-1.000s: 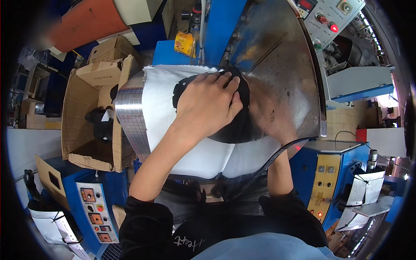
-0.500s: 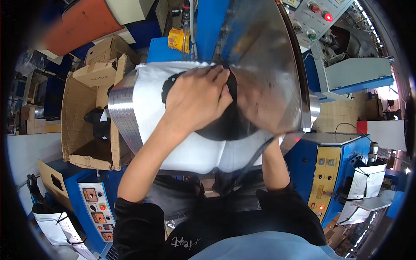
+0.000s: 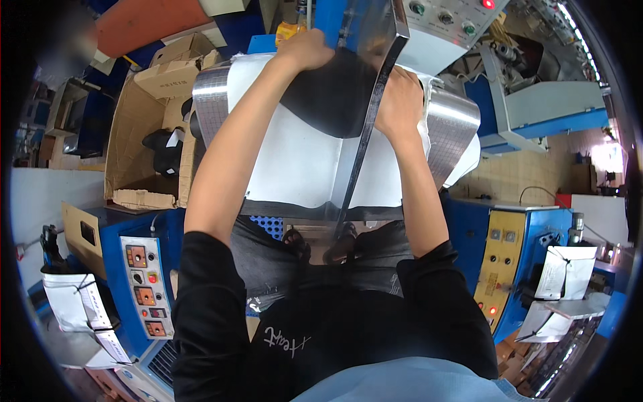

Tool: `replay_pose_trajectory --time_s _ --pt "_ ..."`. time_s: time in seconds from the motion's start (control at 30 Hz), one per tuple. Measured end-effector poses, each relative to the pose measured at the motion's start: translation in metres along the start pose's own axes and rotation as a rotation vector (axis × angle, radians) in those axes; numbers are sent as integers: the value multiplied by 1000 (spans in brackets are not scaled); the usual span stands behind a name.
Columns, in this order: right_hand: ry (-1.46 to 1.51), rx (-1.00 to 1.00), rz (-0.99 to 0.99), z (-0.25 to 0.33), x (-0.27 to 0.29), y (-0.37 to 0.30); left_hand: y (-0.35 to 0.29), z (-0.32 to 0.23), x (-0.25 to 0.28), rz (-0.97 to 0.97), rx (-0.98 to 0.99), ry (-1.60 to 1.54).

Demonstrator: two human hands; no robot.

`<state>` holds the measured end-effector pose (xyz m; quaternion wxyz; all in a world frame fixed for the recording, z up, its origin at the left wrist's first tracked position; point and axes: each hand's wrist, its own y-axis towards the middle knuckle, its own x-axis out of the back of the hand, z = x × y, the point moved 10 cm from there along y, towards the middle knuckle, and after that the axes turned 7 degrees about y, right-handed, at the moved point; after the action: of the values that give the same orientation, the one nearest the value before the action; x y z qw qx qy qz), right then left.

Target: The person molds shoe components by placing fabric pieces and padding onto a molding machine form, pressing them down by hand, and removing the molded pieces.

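From here I see a round-edged black piece (image 3: 328, 100) on a white cloth sheet (image 3: 295, 171); left, an open-topped brown cardboard box (image 3: 134, 124); right, a boxy blue metal cabinet (image 3: 499, 268).

At the upper left of the frame, you have an orange-red surface (image 3: 149, 20) above an open cardboard box (image 3: 145, 198). Lower left, you see a white control panel (image 3: 148, 288); lower right, a yellow panel (image 3: 498, 275) on a blue cabinet (image 3: 467, 248).

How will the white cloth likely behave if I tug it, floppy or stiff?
Probably floppy: the white cloth lies spread over the gridded metal form. It may fray, since its edge beside the right hand looks ragged. The black piece resting on it would likely shift along too.
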<state>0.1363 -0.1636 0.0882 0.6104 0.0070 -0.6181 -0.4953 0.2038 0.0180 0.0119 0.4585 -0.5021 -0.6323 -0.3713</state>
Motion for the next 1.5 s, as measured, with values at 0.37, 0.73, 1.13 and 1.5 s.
replay_pose_trajectory --time_s 0.37,0.73,1.13,1.5 --pt "129 -219 104 -6 3 -8 15 -8 -25 276 -143 -428" --pt "364 -44 -107 1 9 -2 18 -10 -26 282 -124 -461" --pt "217 -10 -145 2 11 -5 21 -10 -26 242 -166 -425" --pt "137 -161 40 2 9 -5 21 -14 -28 230 -223 -445"
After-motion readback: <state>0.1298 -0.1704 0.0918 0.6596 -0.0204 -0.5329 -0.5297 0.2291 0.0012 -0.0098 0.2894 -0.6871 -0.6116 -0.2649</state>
